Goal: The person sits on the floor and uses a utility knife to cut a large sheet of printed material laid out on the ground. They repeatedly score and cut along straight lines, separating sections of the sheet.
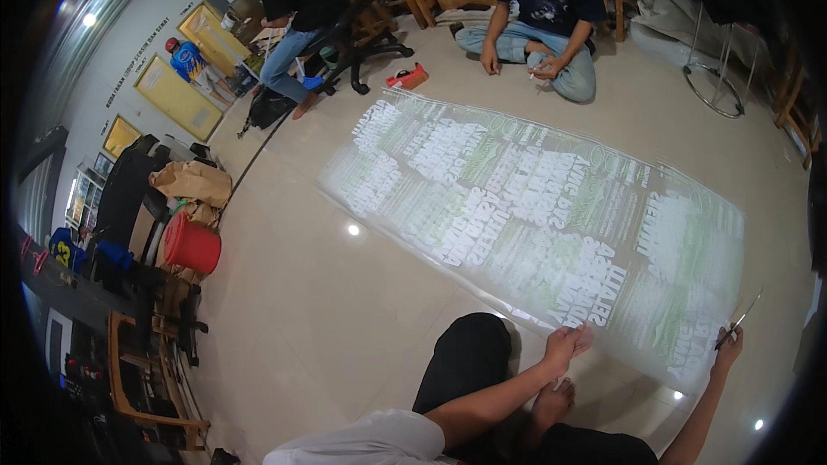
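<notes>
A long translucent printed film sheet (517, 207) lies on the floor in front of me, covered with white and pale green mirrored lettering. My left hand (567, 350) is closed at its near edge, with the fingers pinching the film there; the fingertips are partly hidden. To the right, my right hand (729, 346) is closed around what look like scissors (746, 310), the slim metal blade pointing up and away. That hand is beside the sheet's right end. My bare foot (551, 403) rests between my hands, close to the near edge.
Beyond the sheet a person (547, 21) sits cross-legged on the floor, and another (297, 17) sits on a low chair. A red tape dispenser (407, 77) stands by the sheet's far left corner. Left are a red bucket (191, 243) and brown paper bags (191, 182). A metal-legged stool (715, 90) stands far right.
</notes>
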A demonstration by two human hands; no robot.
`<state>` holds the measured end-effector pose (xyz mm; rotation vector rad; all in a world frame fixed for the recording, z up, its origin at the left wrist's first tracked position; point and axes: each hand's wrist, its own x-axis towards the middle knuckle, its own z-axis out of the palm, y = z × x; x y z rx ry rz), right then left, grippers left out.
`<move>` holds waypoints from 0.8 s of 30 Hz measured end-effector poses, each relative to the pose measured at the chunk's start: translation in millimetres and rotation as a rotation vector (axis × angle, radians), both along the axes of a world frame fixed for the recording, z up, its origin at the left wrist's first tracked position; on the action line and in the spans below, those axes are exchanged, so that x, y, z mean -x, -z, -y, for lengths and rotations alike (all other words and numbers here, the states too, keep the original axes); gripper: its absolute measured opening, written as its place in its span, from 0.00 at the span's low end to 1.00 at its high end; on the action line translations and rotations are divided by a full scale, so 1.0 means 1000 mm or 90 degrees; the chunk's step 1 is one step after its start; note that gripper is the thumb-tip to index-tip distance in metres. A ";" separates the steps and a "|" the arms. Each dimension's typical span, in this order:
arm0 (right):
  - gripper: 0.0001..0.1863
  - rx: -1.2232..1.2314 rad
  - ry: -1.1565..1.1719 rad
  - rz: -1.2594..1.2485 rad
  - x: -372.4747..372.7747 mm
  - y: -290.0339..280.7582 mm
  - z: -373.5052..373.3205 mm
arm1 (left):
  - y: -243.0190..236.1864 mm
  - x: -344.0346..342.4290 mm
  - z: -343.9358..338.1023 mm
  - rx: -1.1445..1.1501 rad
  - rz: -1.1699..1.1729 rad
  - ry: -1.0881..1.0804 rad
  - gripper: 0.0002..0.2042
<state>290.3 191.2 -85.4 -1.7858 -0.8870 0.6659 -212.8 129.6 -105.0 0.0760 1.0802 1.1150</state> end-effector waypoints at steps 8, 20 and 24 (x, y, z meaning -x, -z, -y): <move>0.20 -0.019 -0.008 0.006 -0.016 -0.003 0.004 | -0.007 -0.012 0.001 0.025 0.004 -0.005 0.12; 0.21 -0.013 0.072 0.033 0.041 -0.036 0.092 | -0.011 -0.014 0.002 0.026 0.024 0.048 0.08; 0.18 0.074 0.038 -0.105 0.179 -0.070 0.161 | -0.007 -0.006 0.022 0.044 -0.002 0.031 0.08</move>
